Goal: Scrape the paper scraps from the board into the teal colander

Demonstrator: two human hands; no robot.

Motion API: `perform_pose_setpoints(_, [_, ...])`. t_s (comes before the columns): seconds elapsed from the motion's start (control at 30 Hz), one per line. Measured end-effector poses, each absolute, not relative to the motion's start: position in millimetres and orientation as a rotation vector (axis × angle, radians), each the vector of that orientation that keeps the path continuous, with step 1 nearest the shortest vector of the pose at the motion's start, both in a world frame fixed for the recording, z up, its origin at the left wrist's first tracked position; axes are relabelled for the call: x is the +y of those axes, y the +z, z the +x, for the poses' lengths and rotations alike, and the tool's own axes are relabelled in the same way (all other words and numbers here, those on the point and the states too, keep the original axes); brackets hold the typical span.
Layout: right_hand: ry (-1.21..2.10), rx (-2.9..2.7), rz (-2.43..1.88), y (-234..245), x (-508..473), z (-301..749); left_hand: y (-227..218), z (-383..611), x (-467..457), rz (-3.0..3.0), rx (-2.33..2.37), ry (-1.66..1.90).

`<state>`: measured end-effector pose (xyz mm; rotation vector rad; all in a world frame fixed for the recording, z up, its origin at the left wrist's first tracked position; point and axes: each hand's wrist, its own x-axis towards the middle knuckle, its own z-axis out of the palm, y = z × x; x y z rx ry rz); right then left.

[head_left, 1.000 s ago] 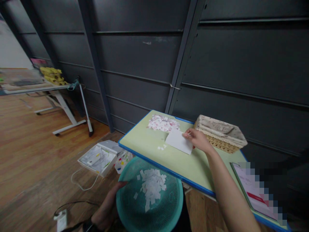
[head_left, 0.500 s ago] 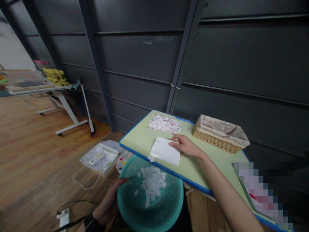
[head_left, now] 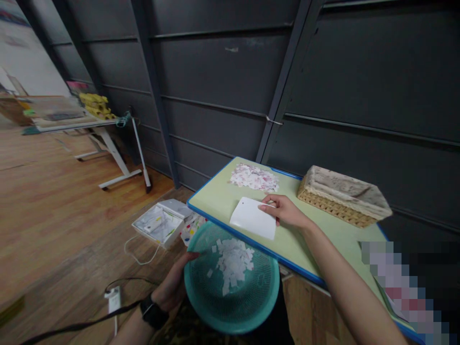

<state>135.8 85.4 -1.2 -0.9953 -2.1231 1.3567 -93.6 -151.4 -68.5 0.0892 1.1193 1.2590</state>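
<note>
My right hand (head_left: 285,211) grips a white plastic scraper (head_left: 251,219) by its right side. The scraper, with a small hole in one corner, lies close to the front edge of the pale green table (head_left: 224,194). My left hand (head_left: 178,278) holds the rim of a teal plastic colander (head_left: 264,304) just below that edge, thumb over the rim and other fingers hidden. Inside the colander is a heap of small white paper scraps (head_left: 233,263). A second pile of paper scraps (head_left: 254,177), some with pinkish marks, sits at the back of the table.
A lined wicker basket (head_left: 341,196) stands at the table's back right, with a pixelated item (head_left: 398,282) nearer. On the floor to the left are an open white box (head_left: 158,225) and a power strip (head_left: 114,299). Another table (head_left: 68,125) stands farther off.
A few scraps at the table's front edge beside the scraper are no longer there. The scraper stays near the edge in my right hand. The whole view has shifted slightly.
</note>
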Motion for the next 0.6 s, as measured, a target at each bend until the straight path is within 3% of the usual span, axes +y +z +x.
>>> perform_pose_setpoints(0.37, [0.313, -1.826, -1.159, 6, 118, 174, -79, -96, -155, 0.07, 1.108, 1.263])
perform_pose_setpoints(0.6, [0.159, -2.003, -1.21, -2, 78, 115, -81, -90, -161, 0.062, 1.12, 1.222])
